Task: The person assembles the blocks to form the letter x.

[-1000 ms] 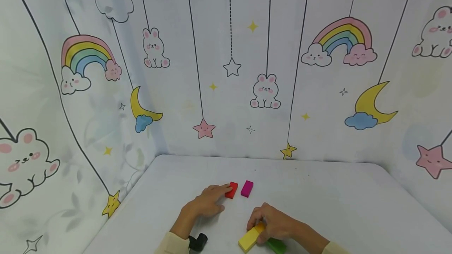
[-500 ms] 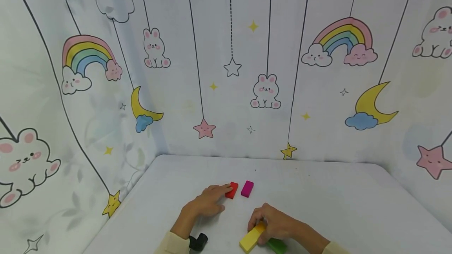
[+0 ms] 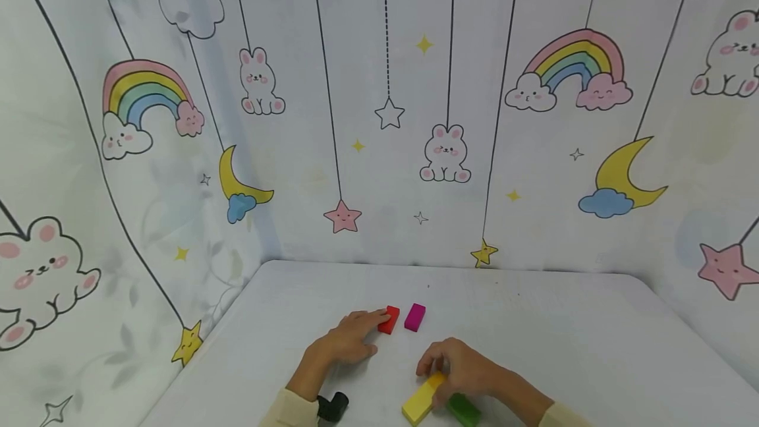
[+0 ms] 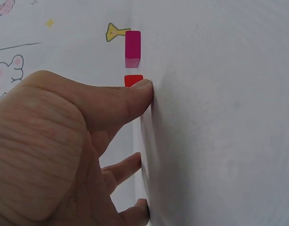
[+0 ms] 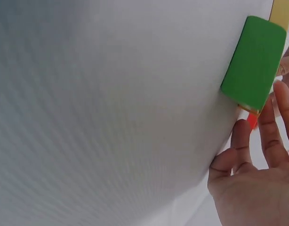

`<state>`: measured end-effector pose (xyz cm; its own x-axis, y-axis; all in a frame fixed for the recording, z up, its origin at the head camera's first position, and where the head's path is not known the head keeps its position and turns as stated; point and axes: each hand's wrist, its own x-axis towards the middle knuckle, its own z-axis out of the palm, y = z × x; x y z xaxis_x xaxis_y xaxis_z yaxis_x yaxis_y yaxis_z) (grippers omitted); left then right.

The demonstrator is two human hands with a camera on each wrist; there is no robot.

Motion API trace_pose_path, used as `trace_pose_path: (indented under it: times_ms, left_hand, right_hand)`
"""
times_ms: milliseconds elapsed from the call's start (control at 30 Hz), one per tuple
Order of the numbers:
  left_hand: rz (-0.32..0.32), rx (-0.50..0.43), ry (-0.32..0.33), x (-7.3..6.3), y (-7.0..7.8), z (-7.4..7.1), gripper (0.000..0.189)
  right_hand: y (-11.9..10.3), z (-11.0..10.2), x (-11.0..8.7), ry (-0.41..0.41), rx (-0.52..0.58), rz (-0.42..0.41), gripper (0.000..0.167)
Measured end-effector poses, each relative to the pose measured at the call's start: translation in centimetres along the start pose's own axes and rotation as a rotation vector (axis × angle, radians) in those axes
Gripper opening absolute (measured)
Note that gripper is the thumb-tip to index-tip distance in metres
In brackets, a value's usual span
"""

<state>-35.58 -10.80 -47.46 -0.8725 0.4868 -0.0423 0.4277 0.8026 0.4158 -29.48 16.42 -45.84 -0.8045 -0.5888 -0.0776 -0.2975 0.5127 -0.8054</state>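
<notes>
My left hand (image 3: 350, 338) reaches over the table with its fingertips resting on a red block (image 3: 389, 320); in the left wrist view the thumb overlaps that block's near end. A magenta block (image 3: 415, 317) lies just right of the red one. My right hand (image 3: 459, 369) hovers with loosely bent fingers around the far end of a yellow block (image 3: 419, 406), which shows a more orange part at that end. Beside it lies a green block (image 3: 464, 410). In the right wrist view the green block (image 5: 255, 63) stands before the spread fingers and partly hides what lies behind.
A black cylindrical object (image 3: 333, 407) is by my left sleeve. The white table (image 3: 563, 341) meets a white curtain (image 3: 391, 170) printed with rainbows, rabbits, stars and moons at the back and sides.
My right hand has lifted slightly and its fingers have loosened, uncovering more of the green block. The left hand, the red block and the magenta block have stayed put.
</notes>
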Motion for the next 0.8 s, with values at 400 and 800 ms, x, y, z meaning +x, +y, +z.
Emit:
trace_pose_path:
  times_ms: [400,800]
  left_hand:
    - [-0.013,-0.007,-0.006,-0.1,0.3,-0.3,0.064]
    - [0.0,0.014,0.001,0.0,0.1,-0.1,0.064]
  right_hand:
    - [-0.7,-0.8,0.7,0.13,-0.054,-0.014,0.019]
    - [1.0,-1.6,2.2,0.246,-0.132,0.043,0.019]
